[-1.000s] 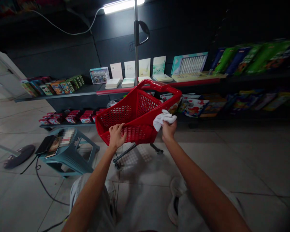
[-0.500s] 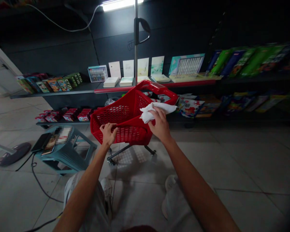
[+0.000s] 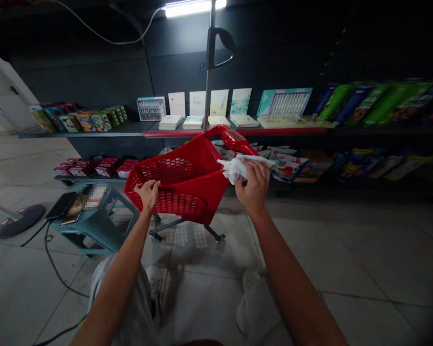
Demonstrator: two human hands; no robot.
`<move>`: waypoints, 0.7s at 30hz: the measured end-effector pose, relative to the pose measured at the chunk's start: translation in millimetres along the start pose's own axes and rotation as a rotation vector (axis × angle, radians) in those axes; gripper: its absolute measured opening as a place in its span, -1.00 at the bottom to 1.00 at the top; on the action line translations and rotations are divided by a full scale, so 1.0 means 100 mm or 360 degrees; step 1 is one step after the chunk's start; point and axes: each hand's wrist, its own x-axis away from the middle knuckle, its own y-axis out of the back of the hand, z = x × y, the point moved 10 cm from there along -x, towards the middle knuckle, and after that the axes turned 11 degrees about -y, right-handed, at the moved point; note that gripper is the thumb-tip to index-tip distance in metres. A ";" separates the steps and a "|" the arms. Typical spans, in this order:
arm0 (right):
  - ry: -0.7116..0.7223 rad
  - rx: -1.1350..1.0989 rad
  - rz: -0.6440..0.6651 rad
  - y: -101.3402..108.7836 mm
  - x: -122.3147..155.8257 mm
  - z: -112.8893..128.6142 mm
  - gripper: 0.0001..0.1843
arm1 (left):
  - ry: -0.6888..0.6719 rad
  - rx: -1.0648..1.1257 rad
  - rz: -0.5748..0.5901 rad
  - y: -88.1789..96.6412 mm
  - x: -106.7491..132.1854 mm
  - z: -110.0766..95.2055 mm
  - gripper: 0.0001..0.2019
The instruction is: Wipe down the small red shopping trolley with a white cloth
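A red plastic shopping cart with perforated walls stands in front of me on dark legs with casters. My left hand grips the cart's near rim towards its left end, the fingers hooked over the edge. In my right hand is a bunched white cloth, held at the right end of the cart by the red handle. The cloth and hand hide part of that handle, so I cannot tell exactly where the cloth touches it.
Behind the cart run dark shelves with books, green packets and small boxes. At left a blue-grey stool carries a black device and cards, with a cable trailing on the floor. A metal pole rises behind the cart.
My right hand has moved to the right with the cloth, along the handle end. The cart has shifted slightly left and turned a little, and my left hand has moved left with its rim.
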 end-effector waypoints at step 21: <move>0.0148 -0.0521 -0.0111 0.35 0.11 0.27 -0.42 | 0.0078 -0.0105 -0.0101 0.37 -0.07 0.54 -0.65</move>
